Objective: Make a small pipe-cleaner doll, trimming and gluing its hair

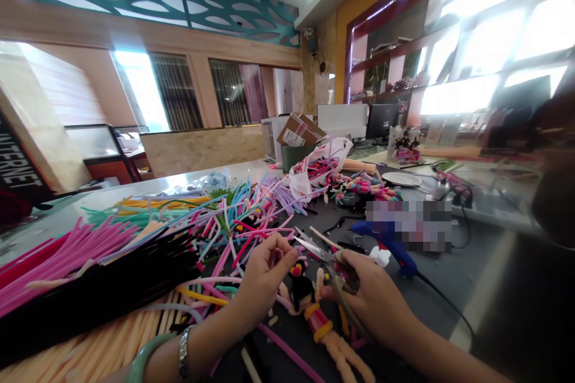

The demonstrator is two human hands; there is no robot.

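Observation:
My left hand [269, 266] is closed in a pinch near the tips of the scissors; what it holds, if anything, is too small to tell. In my right hand [371, 290] are the metal scissors [314, 248], blades pointing left. A peach pipe cleaner [322, 237] sticks out beside the blades from the same hand. Below and between the hands lies a pipe-cleaner doll [318, 320] with black hair, a pink and yellow outfit and peach legs.
Pink [85, 251], black [112, 281] and peach pipe cleaners [108, 335] lie in bundles at left. A blue glue gun [395, 251] with a cord rests at right. Behind are a plastic bag [303, 179], finished dolls [372, 184] and a white plate [401, 179].

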